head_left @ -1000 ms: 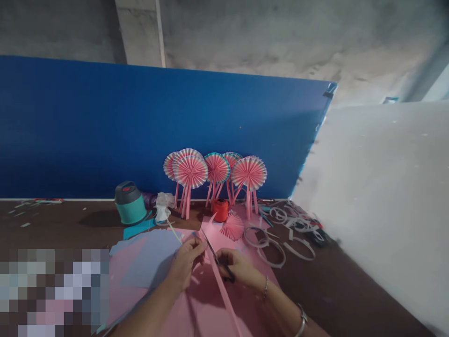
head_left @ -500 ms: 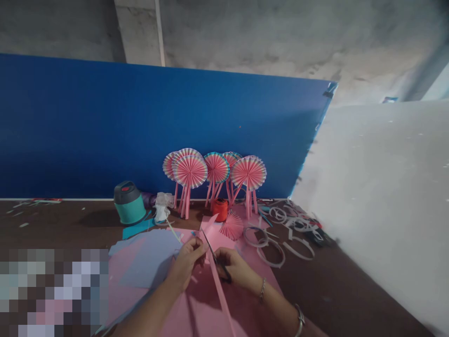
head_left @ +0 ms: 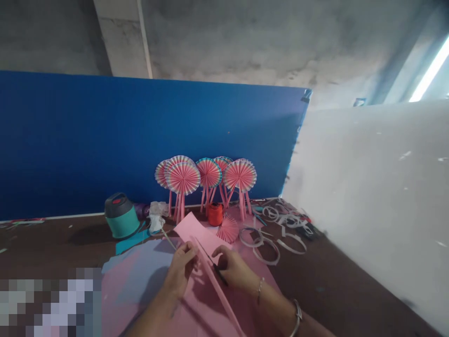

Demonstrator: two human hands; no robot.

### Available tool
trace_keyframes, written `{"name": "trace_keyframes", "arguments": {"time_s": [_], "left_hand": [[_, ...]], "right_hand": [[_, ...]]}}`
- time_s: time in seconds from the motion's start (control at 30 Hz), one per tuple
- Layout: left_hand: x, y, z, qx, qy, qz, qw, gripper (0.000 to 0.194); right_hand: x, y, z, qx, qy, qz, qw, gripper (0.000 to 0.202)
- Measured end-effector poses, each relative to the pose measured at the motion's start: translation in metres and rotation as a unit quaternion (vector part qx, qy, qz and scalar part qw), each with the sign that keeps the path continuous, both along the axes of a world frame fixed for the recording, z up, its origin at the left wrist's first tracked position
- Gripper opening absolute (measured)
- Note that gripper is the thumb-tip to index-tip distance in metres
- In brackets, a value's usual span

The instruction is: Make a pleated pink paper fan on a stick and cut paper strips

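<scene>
Left hand: my left hand (head_left: 184,262) is pinched narrow, thumb and fingers closed on the pink strip near its upper end
Right hand: my right hand (head_left: 235,269) is curled round the scissors, its forefinger bent out in front
Scissors: the dark scissors (head_left: 220,275) point up and away from me, beside the strip; I cannot tell how far the blades are parted
Strip: the long pink strip (head_left: 224,299) slants from between my hands down to the bottom edge, on the near side
Pink card: a flat piece of pink card (head_left: 191,228) lies just beyond my fingertips
Sheets: a large pink sheet (head_left: 199,313) spreads beneath my hands, with grey-blue paper (head_left: 140,264) to the left
Fans: a group of pleated pink fans (head_left: 183,179) stands upright on pink legs before the blue board (head_left: 105,145); some rims are turquoise, others pale
Loose rosette: one plain pink rosette (head_left: 228,229) leans beside the small red container (head_left: 215,215)
Rings: pale rings (head_left: 266,252) lie in a scatter to the right
Flask: a teal container (head_left: 122,222) with a dark lid stands at the left, near a turquoise strip (head_left: 132,241) and a crumpled white thing (head_left: 156,223)
Wrist: a thin bracelet (head_left: 260,291) and a bangle (head_left: 298,318) sit on my right arm
</scene>
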State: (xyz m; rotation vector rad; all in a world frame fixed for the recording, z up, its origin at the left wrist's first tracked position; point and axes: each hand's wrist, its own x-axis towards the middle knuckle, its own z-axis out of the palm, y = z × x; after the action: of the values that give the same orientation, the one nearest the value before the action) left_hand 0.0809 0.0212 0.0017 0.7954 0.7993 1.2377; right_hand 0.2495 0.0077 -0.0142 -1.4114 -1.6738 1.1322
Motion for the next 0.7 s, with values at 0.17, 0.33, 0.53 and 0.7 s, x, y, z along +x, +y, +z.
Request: {"name": "trace_keyframes", "arguments": {"time_s": [0.17,0.33,0.53,0.7], "left_hand": [[-0.014,-0.005,0.018,-0.025,-0.104,-0.086,0.991,0.042],[-0.011,-0.003,0.013,-0.044,-0.072,-0.09,0.992,0.029],[-0.003,0.0,0.005,-0.051,-0.029,-0.039,0.997,0.033],[0.002,0.001,0.003,0.046,0.058,-0.001,0.997,0.039]], "right_hand": [[-0.004,-0.011,0.012,0.142,-0.293,0.014,0.946,0.014],[-0.024,-0.013,0.013,0.088,-0.331,0.05,0.938,0.033],[-0.027,0.003,0.027,-0.042,-0.11,0.095,0.989,0.021],[-0.027,0.005,0.043,-0.105,0.121,0.016,0.987,0.034]]}}
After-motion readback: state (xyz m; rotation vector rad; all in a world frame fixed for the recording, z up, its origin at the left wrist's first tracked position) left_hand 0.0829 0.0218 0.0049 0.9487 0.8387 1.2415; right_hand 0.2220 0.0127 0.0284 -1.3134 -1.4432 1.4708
